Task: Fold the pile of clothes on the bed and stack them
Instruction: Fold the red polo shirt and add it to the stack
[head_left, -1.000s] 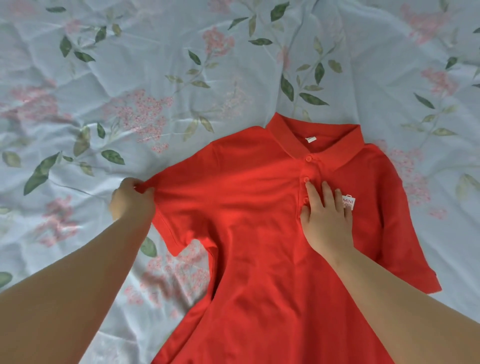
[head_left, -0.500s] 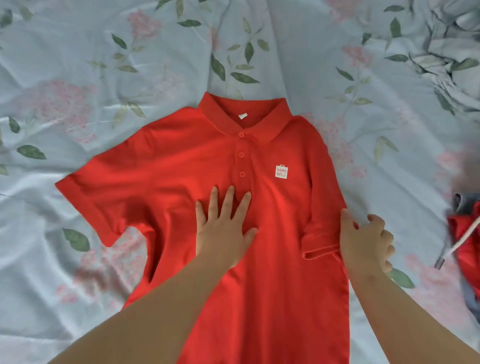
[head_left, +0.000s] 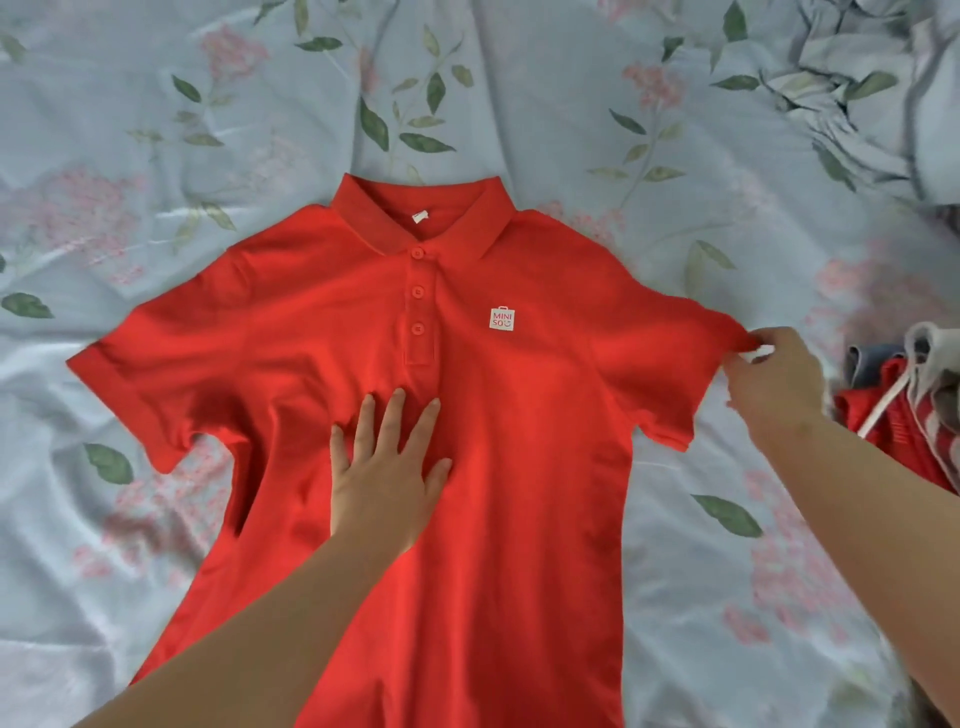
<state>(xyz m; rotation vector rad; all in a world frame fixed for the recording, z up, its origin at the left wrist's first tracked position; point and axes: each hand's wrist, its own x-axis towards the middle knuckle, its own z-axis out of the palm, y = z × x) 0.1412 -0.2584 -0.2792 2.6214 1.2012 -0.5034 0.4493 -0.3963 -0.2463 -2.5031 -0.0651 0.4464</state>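
Head-worn view, close above bed (head_left: 104, 597)

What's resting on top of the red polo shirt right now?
Only the left hand, flat on the red polo shirt below the buttons. The right hand pinches its sleeve edge. Fabric under the palm is hidden.

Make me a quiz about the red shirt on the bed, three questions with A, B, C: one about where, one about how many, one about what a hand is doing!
1. Where is the left hand? A) on the collar B) on the red shirt's chest, below the buttons C) on the bare sheet
2. How many buttons? A) one B) three C) five
3. What is the right hand doing? A) lying flat B) making a fist C) pinching a sleeve end
Answers: 1 B, it lies flat under the lowest button. 2 B, three red buttons show in a row. 3 C, its fingers pinch the sleeve's hem.
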